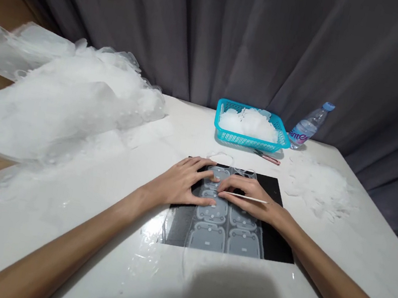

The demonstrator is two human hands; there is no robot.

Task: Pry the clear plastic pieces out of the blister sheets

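A translucent sheet of moulded, rounded rectangular pieces [207, 239] lies flat on a black board [281, 252] in the middle of the white table. My left hand [183, 184] rests on the sheet's left column with its fingers spread and the thumb lower down. Close beside it, my right hand [251, 201] pinches a thin white stick [246, 197], which points left across the sheet. Its fingertips are at the sheet, and what the stick's tip touches is too small to make out. Loose clear strips [244, 172] curl at the board's far edge.
A heap of cloudy white plastic [73, 102] covers the left side. Behind the board stand a turquoise basket [251, 142] of white pieces and a water bottle [305, 128]. A small pink-handled tool [269, 158] lies before the basket. Thin clear scraps [324, 188] are spread at right.
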